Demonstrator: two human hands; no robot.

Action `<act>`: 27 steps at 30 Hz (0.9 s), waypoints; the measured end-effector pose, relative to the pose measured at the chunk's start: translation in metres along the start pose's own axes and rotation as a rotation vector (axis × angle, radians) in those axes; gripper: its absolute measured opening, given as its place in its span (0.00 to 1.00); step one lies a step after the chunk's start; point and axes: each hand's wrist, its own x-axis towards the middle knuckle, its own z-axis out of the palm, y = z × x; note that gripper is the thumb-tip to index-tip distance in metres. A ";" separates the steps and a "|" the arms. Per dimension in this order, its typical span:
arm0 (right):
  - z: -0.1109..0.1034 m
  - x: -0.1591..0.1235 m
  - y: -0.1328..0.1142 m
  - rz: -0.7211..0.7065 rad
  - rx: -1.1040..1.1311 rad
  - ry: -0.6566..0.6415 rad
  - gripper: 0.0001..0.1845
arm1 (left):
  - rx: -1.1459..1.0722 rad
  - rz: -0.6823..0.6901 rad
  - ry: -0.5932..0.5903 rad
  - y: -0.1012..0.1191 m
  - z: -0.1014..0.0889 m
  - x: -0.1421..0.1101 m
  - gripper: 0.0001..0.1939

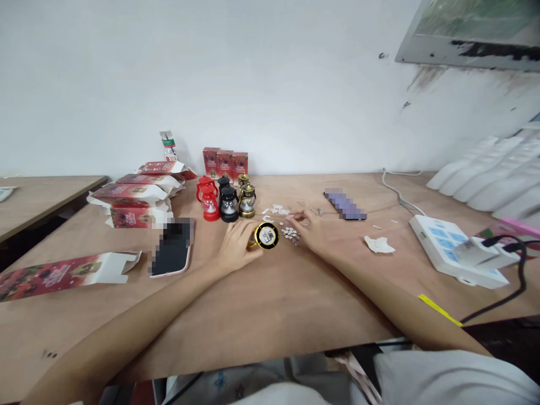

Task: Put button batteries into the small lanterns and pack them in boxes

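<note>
My left hand is wrapped around a small gold lantern lying on its side. The lantern's black, gold-rimmed base faces me, and a pale round centre with small parts shows in it. Just to the right, my right hand hovers over a little pile of silver button cells. Its thumb and forefinger are pinched together; whatever may be between them is too small to make out. White paper scraps lie beyond the hands. Red lanterns, black lanterns and gold-coloured lanterns stand upright behind my left hand.
Red printed boxes are heaped at the left, with a flattened box nearer me. Three upright boxes stand by the wall. Two phones, one dark and one purple-screened, flank the work. A power strip with cables sits right.
</note>
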 end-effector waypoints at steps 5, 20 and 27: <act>0.002 -0.012 -0.038 0.014 0.305 0.022 0.08 | 0.010 0.005 0.010 0.002 -0.002 0.000 0.21; -0.003 -0.025 -0.065 -0.190 0.294 -0.160 0.08 | 0.012 -0.021 0.025 0.001 0.000 0.000 0.21; -0.003 -0.025 -0.066 -0.317 0.232 -0.081 0.05 | 0.009 -0.023 0.003 0.003 -0.001 0.001 0.21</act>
